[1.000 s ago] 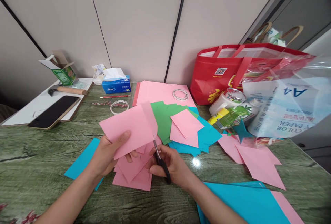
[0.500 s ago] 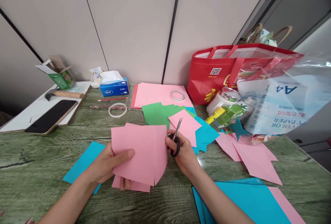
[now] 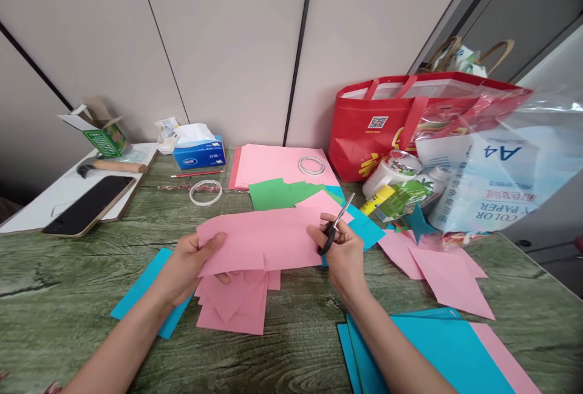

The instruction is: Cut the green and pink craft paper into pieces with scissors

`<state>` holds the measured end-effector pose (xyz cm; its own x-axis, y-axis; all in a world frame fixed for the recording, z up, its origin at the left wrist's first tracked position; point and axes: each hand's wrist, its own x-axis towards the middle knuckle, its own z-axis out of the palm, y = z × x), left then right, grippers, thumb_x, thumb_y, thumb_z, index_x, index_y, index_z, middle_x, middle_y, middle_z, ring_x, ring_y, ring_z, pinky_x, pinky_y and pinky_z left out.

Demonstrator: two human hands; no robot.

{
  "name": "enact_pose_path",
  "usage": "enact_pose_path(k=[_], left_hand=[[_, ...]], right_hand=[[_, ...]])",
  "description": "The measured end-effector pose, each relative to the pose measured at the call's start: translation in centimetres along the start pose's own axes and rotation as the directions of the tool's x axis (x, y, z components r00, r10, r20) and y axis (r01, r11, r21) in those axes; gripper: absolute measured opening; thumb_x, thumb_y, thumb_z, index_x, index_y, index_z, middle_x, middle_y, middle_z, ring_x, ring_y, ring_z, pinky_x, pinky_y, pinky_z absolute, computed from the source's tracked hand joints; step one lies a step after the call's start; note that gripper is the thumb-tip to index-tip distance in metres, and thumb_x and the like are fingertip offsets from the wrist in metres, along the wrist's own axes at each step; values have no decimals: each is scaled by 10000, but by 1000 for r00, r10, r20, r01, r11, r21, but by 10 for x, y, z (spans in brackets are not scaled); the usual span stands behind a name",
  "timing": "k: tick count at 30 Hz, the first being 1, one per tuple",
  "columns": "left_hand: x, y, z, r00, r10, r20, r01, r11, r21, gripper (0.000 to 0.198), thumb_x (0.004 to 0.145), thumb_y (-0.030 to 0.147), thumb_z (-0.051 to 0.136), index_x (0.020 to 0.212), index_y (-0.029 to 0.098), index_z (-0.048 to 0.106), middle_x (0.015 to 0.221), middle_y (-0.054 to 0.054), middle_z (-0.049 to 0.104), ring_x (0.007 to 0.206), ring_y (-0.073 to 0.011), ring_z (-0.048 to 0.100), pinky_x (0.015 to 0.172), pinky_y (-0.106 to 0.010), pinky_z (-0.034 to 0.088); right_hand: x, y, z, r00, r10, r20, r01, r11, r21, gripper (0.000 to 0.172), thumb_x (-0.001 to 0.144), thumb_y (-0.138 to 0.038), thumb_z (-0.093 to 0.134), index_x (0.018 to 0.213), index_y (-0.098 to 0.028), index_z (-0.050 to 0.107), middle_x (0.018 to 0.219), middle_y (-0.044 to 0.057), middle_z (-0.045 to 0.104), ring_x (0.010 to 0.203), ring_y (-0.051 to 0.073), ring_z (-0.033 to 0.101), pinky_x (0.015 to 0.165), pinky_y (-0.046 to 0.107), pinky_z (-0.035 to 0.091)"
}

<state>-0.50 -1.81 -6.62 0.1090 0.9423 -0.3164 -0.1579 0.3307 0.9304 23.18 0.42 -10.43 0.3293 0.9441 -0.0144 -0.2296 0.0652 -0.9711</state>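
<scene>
A wide pink sheet (image 3: 264,236) with a short slit in its lower edge is stretched between my hands. My left hand (image 3: 186,263) grips its left end, thumb on top. At the right end, my right hand (image 3: 341,254) pinches the sheet and also holds black-handled scissors (image 3: 330,237), blades pointing up and right. Below the sheet, several pink pieces (image 3: 232,309) overlap on the table. A blue strip (image 3: 141,285) lies left of them, partly behind my left forearm.
Green paper (image 3: 273,193), a pink stack (image 3: 268,163) and tape rolls (image 3: 206,192) lie farther back. A red bag (image 3: 355,133) and glue stick (image 3: 377,201) are at right. Blue sheets (image 3: 423,345) lie front right; a phone (image 3: 88,206) and hammer (image 3: 113,166) are left.
The pink paper has been opened out into a wider sheet. My right hand has moved right with its end and the scissors, and the pink pieces beneath show more.
</scene>
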Motion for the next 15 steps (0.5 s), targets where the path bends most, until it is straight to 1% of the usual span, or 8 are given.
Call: enact_pose_path(k=[3,6,10,11,12,13,14,15], left_hand=[[0,2,0,999,-31,-12,30,998,-55,237,635,324,725,679,104,650,494,-58,670,369,-126,573,310,-171,446],[0,2,0,998,-18,-52,14,996,-91,214,619,286,740,698,103,660,530,-57,682,406,-134,596,353,-187,481],[0,1,1,983,76,-165,-91,992,-85,220,631,292,724,747,114,668,552,-52,697,480,-183,646,457,-266,546],[0,0,1,978,96,-185,-111,991,-78,220,631,294,721,746,114,667,550,-52,697,490,-193,652,464,-276,549],[1,0,2,973,112,-203,-129,989,-72,213,629,295,720,729,115,665,543,-51,695,490,-198,654,461,-280,549],[1,-1,2,968,125,-219,-143,987,-69,200,628,294,717,699,116,659,530,-48,689,485,-198,654,454,-277,547],[1,-1,2,963,135,-233,-155,986,-68,190,631,293,713,670,117,651,512,-44,682,467,-192,648,445,-270,543],[1,-1,2,959,143,-244,-164,984,-69,183,635,288,709,653,119,644,496,-38,674,446,-182,640,435,-259,539]], right_hand=[[0,1,0,1000,1,10,-1,1000,-13,364,555,-271,763,866,-178,598,630,-53,538,501,71,446,422,181,334],[0,0,-1,999,-35,-7,35,999,-23,347,592,-265,747,887,-177,586,665,-30,588,539,95,516,475,210,394],[-6,-11,0,954,-274,-119,264,960,-88,297,710,-250,667,977,-188,556,840,38,649,760,165,604,660,295,465],[-9,-14,1,943,-314,-108,303,947,-106,293,714,-235,666,985,-196,559,796,19,642,745,155,601,662,284,462],[-12,-16,2,953,-303,-16,300,950,-85,290,708,-233,672,976,-202,563,711,-9,630,649,134,591,611,266,459],[-16,-16,4,958,-226,175,237,971,-42,300,718,-245,662,995,-203,556,663,-20,626,577,122,580,566,257,454],[-20,-16,5,915,-119,385,134,991,-14,315,735,-270,645,1025,-202,542,639,-24,627,514,111,565,519,246,441],[-24,-15,6,817,-7,577,13,1000,-6,341,758,-301,620,1068,-201,516,636,-18,635,475,104,555,486,238,429]])
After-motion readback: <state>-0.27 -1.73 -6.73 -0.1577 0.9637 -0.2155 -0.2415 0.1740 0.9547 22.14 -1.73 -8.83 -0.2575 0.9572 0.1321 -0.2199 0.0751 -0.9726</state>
